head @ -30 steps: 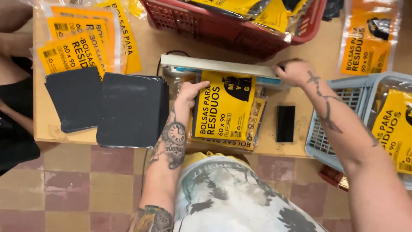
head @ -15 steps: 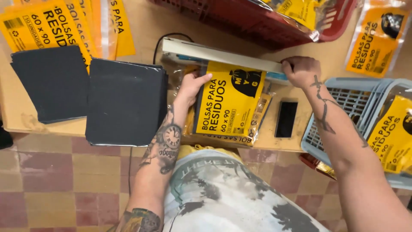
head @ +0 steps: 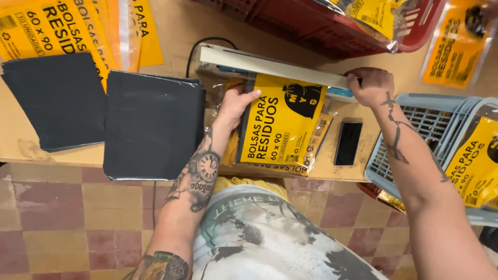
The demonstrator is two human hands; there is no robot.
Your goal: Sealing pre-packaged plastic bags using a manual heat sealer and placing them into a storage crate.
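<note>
Left hand [head: 236, 103] reached forward over the near edge of the wooden table [head: 171, 41], tattooed forearm angled up and slightly right, wrist nearly straight. Fingers lay extended and pressed flat against the left side of the yellow plastic packet of folded black bags [head: 282, 122], thumb spread onto its face; a steadying touch, no closed grasp. Packet sat near the middle of the table's near edge, top end tucked under the long white bar of the heat sealer [head: 270, 67]. Right hand [head: 371, 85] came in from the right, forearm stretched diagonally, wrist bent down. Fingers curled tight over the bar's right end, gripping it. Just left of the packet, a stack of flat black plastic sheets [head: 150, 124] overhung the near edge. Right of the packet, a small black rectangular block [head: 348, 142].
</note>
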